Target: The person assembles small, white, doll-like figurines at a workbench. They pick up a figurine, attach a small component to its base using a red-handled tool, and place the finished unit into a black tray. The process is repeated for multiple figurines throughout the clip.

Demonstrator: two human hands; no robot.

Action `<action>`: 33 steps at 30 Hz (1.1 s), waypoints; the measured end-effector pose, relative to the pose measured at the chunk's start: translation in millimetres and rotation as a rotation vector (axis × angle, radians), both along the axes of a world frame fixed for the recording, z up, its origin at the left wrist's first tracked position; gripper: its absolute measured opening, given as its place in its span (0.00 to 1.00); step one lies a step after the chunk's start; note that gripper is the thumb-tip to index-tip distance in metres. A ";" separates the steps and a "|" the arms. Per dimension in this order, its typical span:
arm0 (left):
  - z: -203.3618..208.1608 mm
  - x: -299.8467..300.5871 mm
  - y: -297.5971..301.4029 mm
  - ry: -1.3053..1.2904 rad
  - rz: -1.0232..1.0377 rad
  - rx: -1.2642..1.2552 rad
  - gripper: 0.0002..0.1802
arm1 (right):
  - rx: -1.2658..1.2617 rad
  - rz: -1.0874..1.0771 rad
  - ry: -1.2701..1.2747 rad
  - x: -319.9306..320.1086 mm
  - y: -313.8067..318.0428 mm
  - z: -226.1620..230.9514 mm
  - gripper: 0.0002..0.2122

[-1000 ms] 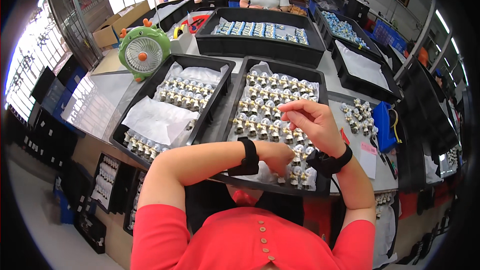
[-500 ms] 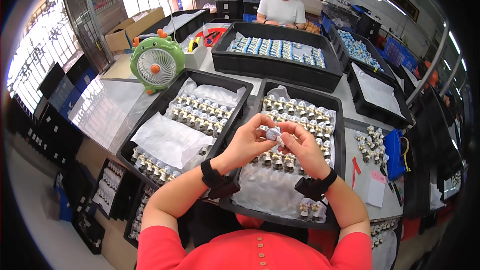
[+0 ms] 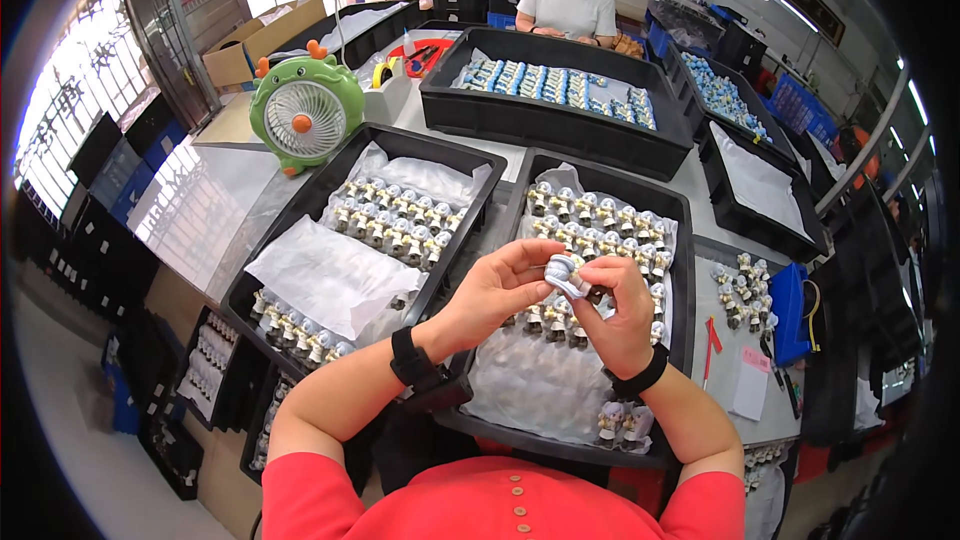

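Between my two hands, over the right-hand black tray [image 3: 684, 250], is a small figurine [image 3: 562, 272] with a pale grey, rounded head part. My left hand [image 3: 492, 292] pinches it from the left with thumb and fingers. From the other side my right hand [image 3: 620, 312] grips its lower part, so much of the body is hidden. Below stand rows of similar figurines [image 3: 600, 210] with pale heads and dark bases on white paper. Two more figurines [image 3: 622, 422] stand at the tray's near right corner, beside a white paper sheet [image 3: 530, 385].
Another black tray [image 3: 440, 265] to the left holds figurines partly under paper. A green fan [image 3: 308, 110] stands behind it. Farther back, a tray [image 3: 560, 145] holds blue-and-white pieces, and a person [image 3: 568, 5] sits beyond. Loose figurines [image 3: 742, 290], a red tool [image 3: 711, 350] and a notepad [image 3: 750, 385] lie right.
The figurine has been turned, and its rounded grey part now shows more. My right hand has shifted slightly right and down, with its fingers bent more. The view has shifted a little.
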State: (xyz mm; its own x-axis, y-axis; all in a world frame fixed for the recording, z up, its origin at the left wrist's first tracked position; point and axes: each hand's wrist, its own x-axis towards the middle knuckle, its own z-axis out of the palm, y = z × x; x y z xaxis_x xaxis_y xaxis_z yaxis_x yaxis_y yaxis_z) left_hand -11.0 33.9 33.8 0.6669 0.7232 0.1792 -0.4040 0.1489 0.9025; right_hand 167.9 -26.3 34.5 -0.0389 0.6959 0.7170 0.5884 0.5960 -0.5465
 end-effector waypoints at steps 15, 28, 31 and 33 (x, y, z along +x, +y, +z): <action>-14.5 4.0 0.8 -0.163 -0.128 -0.290 0.24 | -0.200 0.093 0.096 -5.0 -2.6 -18.3 0.25; -19.3 5.2 1.0 -0.211 -0.095 -0.302 0.24 | -0.158 -0.006 -0.054 -8.0 -7.3 -4.2 0.20; -17.4 5.2 0.2 -0.210 -0.075 -0.290 0.25 | -0.158 -0.012 -0.057 -6.3 -6.6 -4.8 0.20; -16.1 5.7 -0.6 -0.211 -0.065 -0.283 0.25 | -0.168 -0.016 -0.053 -5.9 -7.1 -5.7 0.20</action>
State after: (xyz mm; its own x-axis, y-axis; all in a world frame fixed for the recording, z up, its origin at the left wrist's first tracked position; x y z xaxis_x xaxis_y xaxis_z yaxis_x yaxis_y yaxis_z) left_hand -5.3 33.3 17.7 0.6827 0.7213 0.1167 -0.5585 0.4122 0.7199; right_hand 161.9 -33.4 28.8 -0.0613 0.8066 0.5879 0.6277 0.4892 -0.6056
